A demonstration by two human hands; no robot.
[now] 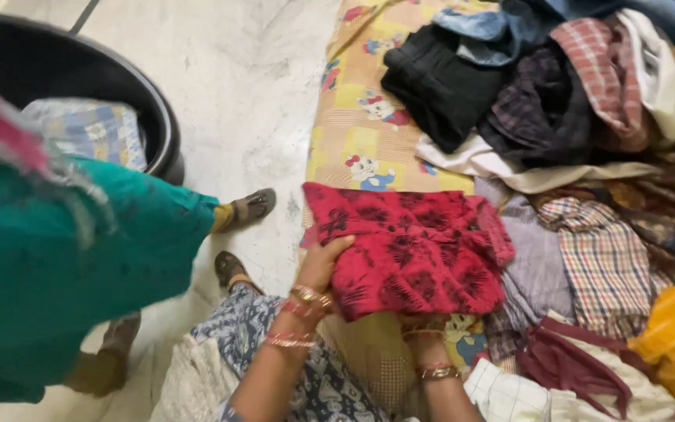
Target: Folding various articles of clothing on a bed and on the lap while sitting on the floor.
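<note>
left hand [323,266]: grips near-left edge of red printed garment [412,250]
right hand [422,320]: under garment's near edge, mostly hidden, grip unclear
garment: on yellow cartoon sheet [361,117], near end
clothes pile [580,101]: sheet's right side
black tub [64,78]: floor, far left

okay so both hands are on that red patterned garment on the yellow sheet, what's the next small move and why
Probably fold its far edge toward you. The red garment lies spread on the yellow sheet, the left hand gripping its near-left edge, the right hand mostly hidden under the near edge.
</note>
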